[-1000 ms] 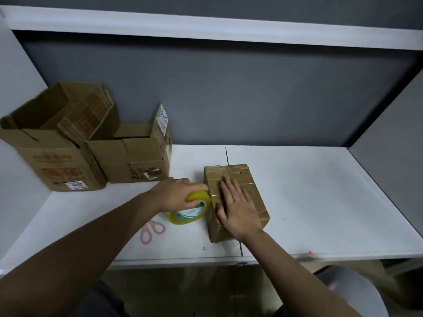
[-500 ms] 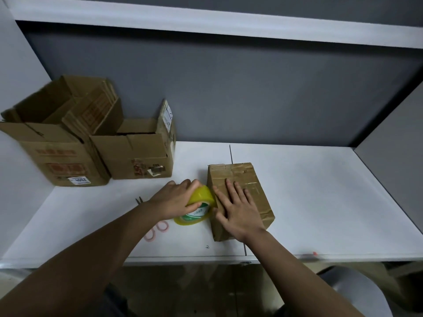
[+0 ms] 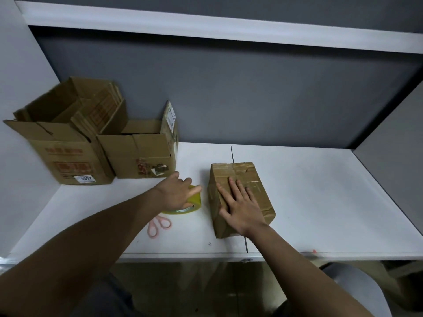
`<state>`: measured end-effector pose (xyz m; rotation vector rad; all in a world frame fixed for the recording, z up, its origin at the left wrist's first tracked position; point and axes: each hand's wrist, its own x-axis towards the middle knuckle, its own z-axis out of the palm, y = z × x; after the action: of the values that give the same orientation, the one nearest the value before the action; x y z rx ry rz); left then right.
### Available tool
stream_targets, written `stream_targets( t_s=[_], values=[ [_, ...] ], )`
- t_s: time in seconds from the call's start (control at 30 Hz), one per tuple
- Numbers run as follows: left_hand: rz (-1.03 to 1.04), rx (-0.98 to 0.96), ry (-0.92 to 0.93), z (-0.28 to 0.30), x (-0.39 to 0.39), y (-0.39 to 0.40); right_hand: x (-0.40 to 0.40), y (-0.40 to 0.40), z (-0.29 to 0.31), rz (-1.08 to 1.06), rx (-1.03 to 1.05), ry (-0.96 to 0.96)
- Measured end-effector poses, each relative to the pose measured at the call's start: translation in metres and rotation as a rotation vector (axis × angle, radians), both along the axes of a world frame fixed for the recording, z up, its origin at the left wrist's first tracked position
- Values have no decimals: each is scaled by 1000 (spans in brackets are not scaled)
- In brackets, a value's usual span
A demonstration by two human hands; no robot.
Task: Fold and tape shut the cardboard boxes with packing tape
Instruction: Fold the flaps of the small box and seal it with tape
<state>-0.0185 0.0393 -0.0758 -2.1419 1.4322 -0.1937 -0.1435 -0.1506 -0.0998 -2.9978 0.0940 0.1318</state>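
Brown tape is shining in strips across the top of the box, which is sitting closed near the front of the white bench. The right hand is lying flat on the box lid with its fingers straight and spread a little, pressing down; its thumb is hanging over the left edge of the box.

Just to the left, not touching the box, the yellow tape roll is lying flat on the bench. The left hand is resting on top of the roll with its fingers loose and reaching out past it (I cannot tell if the thumb is curling under, since the hand is hiding it).

Pink scissors are lying on the bench just in front of the roll, partly under the left arm.

Two open boxes are standing at the back left, touching each other. The big one is wearing a white sticker low on its front, and the smaller one is holding one flap straight up. A grey wall is standing behind the bench, and a white shelf is running above it.
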Motion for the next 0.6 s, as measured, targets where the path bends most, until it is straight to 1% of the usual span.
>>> stream_targets(
  t_s=[0.03,0.1,0.13,0.17,0.2,0.23,0.3,0.33,0.4,0.47,0.6],
  values=[
    [28,-10,17,-2,-2,-2,0,1,1,-9,28,7],
    [93,-28,68,-7,-7,-5,3,6,8,-100,172,-18],
    [124,-44,110,-9,-10,-7,7,8,13,-188,243,-70],
    [142,-71,154,-12,-11,-8,12,9,16,-289,265,-130],
    [156,-86,181,-15,-13,-10,18,10,20,-384,232,-163],
    [161,-104,194,-19,-13,-11,24,10,23,-460,189,-144],
    [177,-121,216,-22,-15,-13,35,6,27,-547,164,11],
    [182,-128,222,-23,-14,-13,39,4,27,-569,171,91],
    [187,-144,230,-23,-11,-11,45,0,28,-584,183,187],
    [185,-150,248,-21,-8,-9,50,0,27,-575,181,239],
    [180,-150,276,-20,-6,-12,52,1,26,-562,145,267]
  ],
)
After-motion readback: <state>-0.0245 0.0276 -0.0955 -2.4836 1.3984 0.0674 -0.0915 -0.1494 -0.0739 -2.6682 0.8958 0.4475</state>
